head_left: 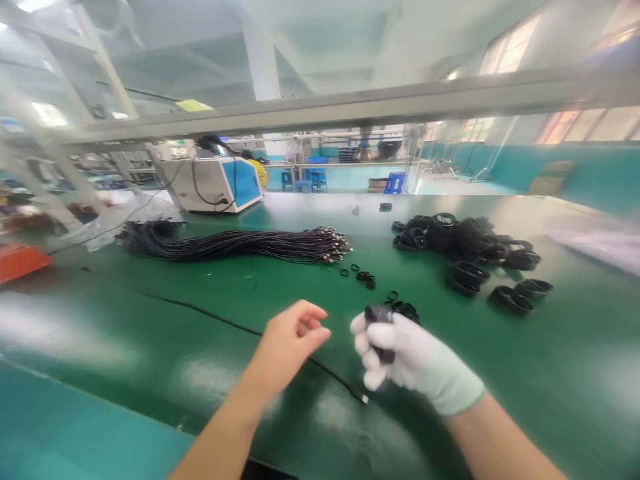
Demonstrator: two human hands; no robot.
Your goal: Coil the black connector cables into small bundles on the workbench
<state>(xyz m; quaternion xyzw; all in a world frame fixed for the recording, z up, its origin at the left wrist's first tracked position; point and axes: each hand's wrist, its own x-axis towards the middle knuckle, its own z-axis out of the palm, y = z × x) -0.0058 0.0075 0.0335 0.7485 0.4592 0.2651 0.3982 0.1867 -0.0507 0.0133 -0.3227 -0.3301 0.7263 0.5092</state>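
Bare left hand (297, 333): fingers curled, thumb-to-index gap narrow, nothing visible in it. White-gloved right hand (410, 353): closed round a short black block-like piece (383, 333), thumb on top, probably to keep it steady; blur hides detail. One thin black cable with a light metallic tip (215, 315) passes below the left hand, roughly along the near edge of the green glossy tabletop (500, 353), likely laid singly for easy reach.

Small thin black rings (367, 278) lie loose just beyond the hands. Thick bundle of black cables (240, 243) further back, left; metallic ends grouped rightward, presumably to keep them sorted. Wide black loops (465, 240) heaped toward the far right corner.

Containers: crumpled clear plastic (120, 217), maybe a bag, toward far left corner; can't tell contents. Blue-and-white box-shaped machine (220, 183) near far edge; inside hidden.
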